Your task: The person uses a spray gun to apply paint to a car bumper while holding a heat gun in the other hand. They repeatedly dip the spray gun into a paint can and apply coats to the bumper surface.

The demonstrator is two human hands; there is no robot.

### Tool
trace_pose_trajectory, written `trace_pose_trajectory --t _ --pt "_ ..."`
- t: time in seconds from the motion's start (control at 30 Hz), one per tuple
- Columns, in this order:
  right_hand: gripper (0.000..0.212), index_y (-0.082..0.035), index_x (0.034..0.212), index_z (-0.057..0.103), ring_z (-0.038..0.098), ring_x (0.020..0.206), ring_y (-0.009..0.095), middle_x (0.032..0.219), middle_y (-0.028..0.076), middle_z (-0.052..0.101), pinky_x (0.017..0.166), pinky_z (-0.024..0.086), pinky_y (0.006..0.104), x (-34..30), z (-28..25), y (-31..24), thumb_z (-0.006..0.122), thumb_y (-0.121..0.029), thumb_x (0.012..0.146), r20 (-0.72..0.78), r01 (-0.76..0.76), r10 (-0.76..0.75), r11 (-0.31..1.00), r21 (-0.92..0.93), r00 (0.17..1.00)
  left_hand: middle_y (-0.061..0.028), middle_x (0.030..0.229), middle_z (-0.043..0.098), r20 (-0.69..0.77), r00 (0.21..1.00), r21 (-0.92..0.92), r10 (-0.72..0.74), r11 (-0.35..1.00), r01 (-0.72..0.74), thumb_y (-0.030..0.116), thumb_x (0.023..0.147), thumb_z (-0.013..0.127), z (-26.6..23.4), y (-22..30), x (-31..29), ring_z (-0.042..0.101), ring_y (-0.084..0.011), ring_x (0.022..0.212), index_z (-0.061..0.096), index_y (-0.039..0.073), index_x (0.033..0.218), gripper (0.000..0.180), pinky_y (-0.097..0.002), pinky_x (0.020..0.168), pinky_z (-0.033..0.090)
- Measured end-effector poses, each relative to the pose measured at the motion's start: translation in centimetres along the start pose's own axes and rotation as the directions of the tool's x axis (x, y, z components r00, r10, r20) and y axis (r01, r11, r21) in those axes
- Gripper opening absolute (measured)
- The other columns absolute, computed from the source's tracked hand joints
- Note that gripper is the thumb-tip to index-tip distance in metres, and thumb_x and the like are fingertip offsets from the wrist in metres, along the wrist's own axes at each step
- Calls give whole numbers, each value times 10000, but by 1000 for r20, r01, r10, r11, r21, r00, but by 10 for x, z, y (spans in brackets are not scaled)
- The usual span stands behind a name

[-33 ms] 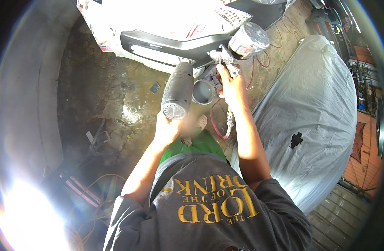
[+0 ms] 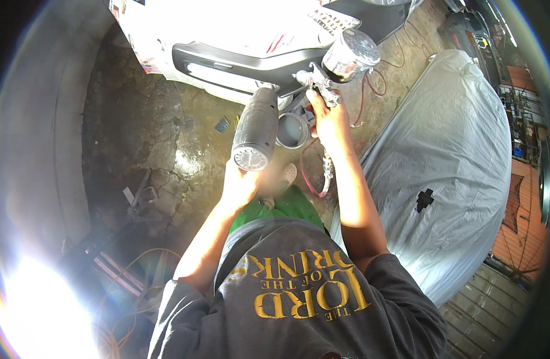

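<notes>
My left hand (image 2: pixel 239 184) is closed under a grey heat gun (image 2: pixel 256 128), its round vented back facing me and its narrower nose pointing away. The handle and most of those fingers are hidden by its body. My right hand (image 2: pixel 333 124) is wrapped round the grip of a paint-spattered spray gun (image 2: pixel 317 81) with a large cup (image 2: pixel 351 55) on it. An air hose (image 2: pixel 327 173) hangs below that hand. Just beyond both tools lies a dark grey car bumper part (image 2: pixel 257 67). Between my hands, lower down, shows a round grey pot (image 2: pixel 292 130).
White and printed masking sheets (image 2: pixel 161 45) cover the area behind the bumper part. A silver cover (image 2: pixel 448 161) drapes a large shape at right. A red hose (image 2: pixel 377 84) and cables (image 2: pixel 149 254) cross the floor. Metal parts (image 2: pixel 137 200) lie at left.
My right hand and the spray gun have shifted slightly left and toward me. The heat gun in my left hand has barely moved.
</notes>
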State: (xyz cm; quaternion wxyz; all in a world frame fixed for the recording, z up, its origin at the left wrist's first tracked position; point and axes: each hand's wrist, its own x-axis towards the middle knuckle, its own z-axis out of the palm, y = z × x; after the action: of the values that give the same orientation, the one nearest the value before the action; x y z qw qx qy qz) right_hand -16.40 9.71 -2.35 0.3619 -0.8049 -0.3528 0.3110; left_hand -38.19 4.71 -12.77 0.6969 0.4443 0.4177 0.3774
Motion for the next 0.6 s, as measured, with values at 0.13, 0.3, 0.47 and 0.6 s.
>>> trace_pose_trajectory --t 0.13,0.3,0.47,0.6 --pt "387 -22 1178 588 552 484 121 758 45 646 427 446 292 6 4 5 692 -338 980 -1 -4 4 998 67 1000 -56 886 661 9 1000 -21 -18 1000 18 112 865 784 6 2 1 643 -146 682 611 5 1086 300 -297 617 530" --pt "386 -17 1159 613 536 482 93 725 35 632 399 420 283 19 -19 12 699 -344 973 -85 58 -55 998 33 995 -61 930 656 29 999 30 -23 999 22 118 862 793 19 10 7 642 -146 693 588 0 1144 368 -293 621 538" --pt "376 -50 1078 691 517 427 88 725 46 664 363 431 269 37 -59 24 651 -413 988 -242 74 -68 997 14 968 -64 972 665 110 992 38 -54 998 50 120 871 783 39 20 9 649 -136 740 578 3 1176 385 -296 643 560" --pt "461 -3 901 686 531 428 89 688 37 639 366 440 257 36 -85 32 631 -451 996 -332 6 -1 1000 17 943 -112 1030 713 149 982 33 -113 993 109 106 823 770 51 31 6 684 -181 895 593 -14 1214 447 -327 804 556"
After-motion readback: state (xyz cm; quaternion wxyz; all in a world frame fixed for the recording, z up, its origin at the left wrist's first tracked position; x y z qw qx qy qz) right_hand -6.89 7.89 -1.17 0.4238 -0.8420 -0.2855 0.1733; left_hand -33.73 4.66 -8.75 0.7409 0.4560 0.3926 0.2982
